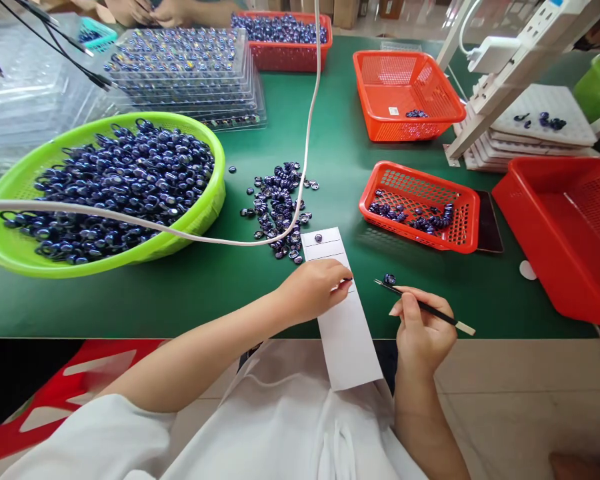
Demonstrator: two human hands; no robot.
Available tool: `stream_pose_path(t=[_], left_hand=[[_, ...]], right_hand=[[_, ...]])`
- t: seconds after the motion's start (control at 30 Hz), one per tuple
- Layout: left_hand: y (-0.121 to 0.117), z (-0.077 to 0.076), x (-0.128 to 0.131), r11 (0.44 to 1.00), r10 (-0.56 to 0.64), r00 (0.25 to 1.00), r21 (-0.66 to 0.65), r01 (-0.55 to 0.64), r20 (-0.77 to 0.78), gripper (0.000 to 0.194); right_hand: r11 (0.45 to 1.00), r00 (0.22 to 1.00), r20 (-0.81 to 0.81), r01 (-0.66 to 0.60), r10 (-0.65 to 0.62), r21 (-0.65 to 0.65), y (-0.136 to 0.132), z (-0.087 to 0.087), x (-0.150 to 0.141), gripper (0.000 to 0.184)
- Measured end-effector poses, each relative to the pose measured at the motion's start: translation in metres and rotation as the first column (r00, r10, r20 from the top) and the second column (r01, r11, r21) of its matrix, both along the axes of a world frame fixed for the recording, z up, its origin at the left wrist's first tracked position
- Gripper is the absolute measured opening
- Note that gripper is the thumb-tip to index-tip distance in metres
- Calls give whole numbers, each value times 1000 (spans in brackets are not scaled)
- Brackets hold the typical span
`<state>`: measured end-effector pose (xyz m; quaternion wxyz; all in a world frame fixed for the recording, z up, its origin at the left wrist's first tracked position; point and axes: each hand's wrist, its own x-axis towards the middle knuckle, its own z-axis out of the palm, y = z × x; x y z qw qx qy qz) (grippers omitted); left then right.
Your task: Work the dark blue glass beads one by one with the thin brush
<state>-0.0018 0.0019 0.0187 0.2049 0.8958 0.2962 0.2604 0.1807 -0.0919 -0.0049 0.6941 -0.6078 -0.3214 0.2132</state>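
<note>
A green bench (340,150) is stretching above a tiled floor (520,373). A lime-green basket (220,163) is brimming with glossy dark-blue pieces (130,180); a loose pile (279,203) is lying beside it. A small orange-red basket (473,227) is holding a few. Over a white paper strip (350,350), the left hand (317,285) is pinching a small dark piece (349,279); the right hand (423,333) is gripping black tweezers (436,313).

workshop; stacked trays (205,97), heaped basket (215,197), workbench (336,113)
</note>
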Motion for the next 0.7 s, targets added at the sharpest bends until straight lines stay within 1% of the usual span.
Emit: stream_pose_path(t=[0.03,0.1,0.2,0.27,0.33,0.4,0.47,0.57,0.7], left_hand=[[0,1,-8,1000,4,1000,0,-4,24,13],[-1,2,-23,1000,-7,999,-14,8,31,14],[-6,-3,-38,996,-78,997,-41,77,-9,23],[-8,-7,-43,990,-140,989,-22,139,-54,29],[-10,-11,-45,982,-186,976,19,189,-117,30],[-11,-13,-44,974,-206,962,55,219,-180,28],[-10,-13,-43,970,-211,953,73,232,-218,25],[-10,-13,-42,966,-214,951,92,240,-225,26],[-11,-13,-42,962,-224,949,105,252,-220,28]], right_hand=[[998,1000,10,-25,25,-56,-2,2,0,15],[975,991,36,-117,126,-191,-5,6,-1,15],[903,956,55,-254,290,-345,-7,10,-6,17],[868,937,75,-285,342,-407,-4,11,-8,18],[834,921,95,-294,378,-466,-1,10,-9,18],[813,911,104,-300,400,-499,1,9,-8,19],[812,909,106,-301,403,-501,2,7,-8,19],[820,909,109,-305,403,-485,3,6,-7,20],[802,904,88,-323,419,-502,3,8,-8,21]])
